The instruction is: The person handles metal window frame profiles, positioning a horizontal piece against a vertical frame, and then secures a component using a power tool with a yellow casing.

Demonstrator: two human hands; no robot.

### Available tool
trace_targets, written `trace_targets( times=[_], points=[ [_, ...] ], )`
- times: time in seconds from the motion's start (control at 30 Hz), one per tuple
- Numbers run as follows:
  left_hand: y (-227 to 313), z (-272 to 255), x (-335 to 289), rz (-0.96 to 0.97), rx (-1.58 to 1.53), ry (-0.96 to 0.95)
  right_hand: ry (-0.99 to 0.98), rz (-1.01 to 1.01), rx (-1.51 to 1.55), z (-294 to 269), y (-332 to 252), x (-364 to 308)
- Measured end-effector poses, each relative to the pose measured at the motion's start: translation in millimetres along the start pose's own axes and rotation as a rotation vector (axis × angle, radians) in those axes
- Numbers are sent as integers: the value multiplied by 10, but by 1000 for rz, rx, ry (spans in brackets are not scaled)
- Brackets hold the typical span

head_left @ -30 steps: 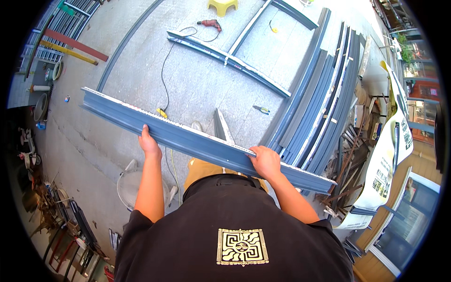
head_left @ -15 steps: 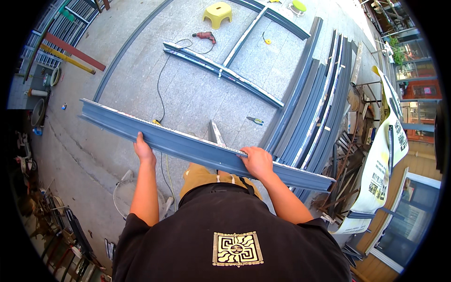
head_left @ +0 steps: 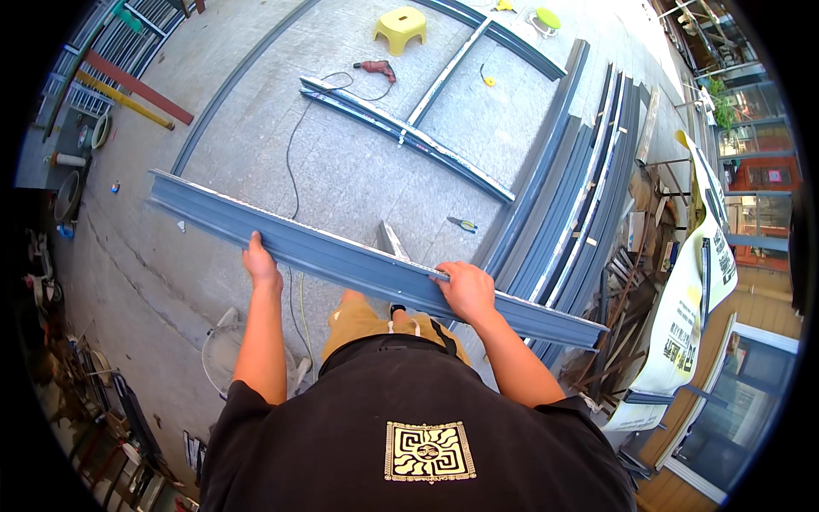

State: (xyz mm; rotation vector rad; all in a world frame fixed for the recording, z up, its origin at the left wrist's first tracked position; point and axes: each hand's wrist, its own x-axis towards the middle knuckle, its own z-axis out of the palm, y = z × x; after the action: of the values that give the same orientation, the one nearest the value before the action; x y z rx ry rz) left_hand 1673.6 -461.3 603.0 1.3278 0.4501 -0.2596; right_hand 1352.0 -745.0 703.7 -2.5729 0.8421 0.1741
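A long blue-grey metal profile (head_left: pixel 358 267) spans the space in front of my body, its left end farther from me than its right. A whitish strip runs along its upper edge. My left hand (head_left: pixel 262 261) grips its near edge left of the middle, thumb against the face and fingers hidden behind. Right of the middle, my right hand (head_left: pixel 468 292) is closed over the upper edge. The profile is held above the ground, and hides part of a short metal piece (head_left: pixel 392 240) behind it.
A metal frame (head_left: pixel 445 77) lies on the paving ahead, with a red drill (head_left: pixel 375 70) and its cord, a yellow stool (head_left: pixel 399 31) and pliers (head_left: pixel 463 224) nearby. Long profiles (head_left: pixel 559 205) are stacked at right, beside scrap and a banner (head_left: pixel 695 282). A bucket (head_left: pixel 223 350) stands at left.
The profile has shifted slightly, its left end a little farther from me, with both hands keeping their grip. My view has moved slightly, and a dark shoe shows below the profile.
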Motion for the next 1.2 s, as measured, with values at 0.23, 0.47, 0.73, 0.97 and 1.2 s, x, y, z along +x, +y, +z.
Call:
trace_targets(
  times=[0.23,0.47,0.73,0.97,1.2],
  points=[
    [533,913,-1144,-11,2,-23,-5,13,11,-1380,545,-350],
    [-602,1610,-877,-83,140,-45,-26,44,8,-813,1631,290],
    [-3146,1689,1095,-66,122,-95,-2,96,-28,1489,2593,1752],
    [-4249,1646,2216,-135,126,-117,83,109,-77,2991,2801,2424],
    [-4006,1632,2512,-107,188,-141,84,146,-88,2796,2437,2543]
  ],
)
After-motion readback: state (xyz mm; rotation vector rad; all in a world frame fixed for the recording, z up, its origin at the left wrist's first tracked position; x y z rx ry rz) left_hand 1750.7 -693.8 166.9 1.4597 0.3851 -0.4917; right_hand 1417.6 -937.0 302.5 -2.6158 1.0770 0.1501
